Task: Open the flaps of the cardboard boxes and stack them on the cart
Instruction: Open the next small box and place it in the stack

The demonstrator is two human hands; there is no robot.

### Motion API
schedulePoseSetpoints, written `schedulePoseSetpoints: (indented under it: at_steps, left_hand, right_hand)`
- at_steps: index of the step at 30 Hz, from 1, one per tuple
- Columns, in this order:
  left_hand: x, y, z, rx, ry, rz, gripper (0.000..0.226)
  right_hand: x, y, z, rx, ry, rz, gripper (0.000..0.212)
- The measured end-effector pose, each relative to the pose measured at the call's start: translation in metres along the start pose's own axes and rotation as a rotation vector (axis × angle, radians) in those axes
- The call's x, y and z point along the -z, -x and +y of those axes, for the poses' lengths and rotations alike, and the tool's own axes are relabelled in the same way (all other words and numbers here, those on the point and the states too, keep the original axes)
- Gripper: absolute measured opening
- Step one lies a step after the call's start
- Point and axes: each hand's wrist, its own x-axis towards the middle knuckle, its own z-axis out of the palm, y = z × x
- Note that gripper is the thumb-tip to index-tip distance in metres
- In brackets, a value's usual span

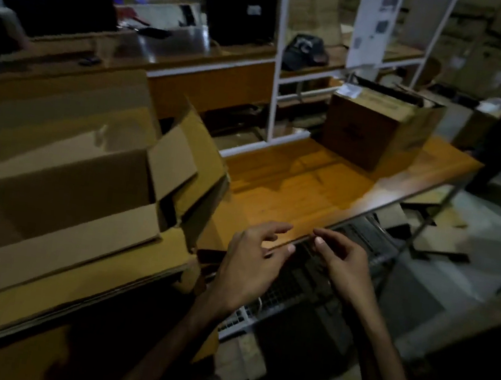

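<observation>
Cardboard boxes sit at two places: nearest, an open box (62,184) with raised flaps fills the left, resting on flat cardboard at the worktop's (300,190) near edge. Just right of it, the left hand (249,260) and right hand (344,266) hover over that front edge, close together, fingers (273,226) loosely curled and holding nothing. Beyond them a bare stretch of wood runs clear to a second box (378,130) near the far right corner, against the white shelf frame (276,65).
</observation>
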Motion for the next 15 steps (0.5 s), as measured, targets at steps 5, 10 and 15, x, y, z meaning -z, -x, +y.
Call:
schedulePoseSetpoints:
  at_steps: [5, 10, 15]
  left_hand:
    - [-0.045, -0.015, -0.021, 0.092, 0.080, -0.131, 0.042]
    - [-0.072, -0.055, -0.034, 0.117, 0.141, -0.161, 0.044]
    - [-0.084, -0.109, -0.040, 0.103, 0.207, -0.113, 0.043]
  right_hand:
    - [0.046, 0.001, 0.035, -0.120, -0.062, 0.212, 0.016]
    - [0.076, -0.029, 0.055, -0.153, -0.059, 0.326, 0.016]
    - [0.090, -0.078, 0.049, -0.162, -0.079, 0.357, 0.016]
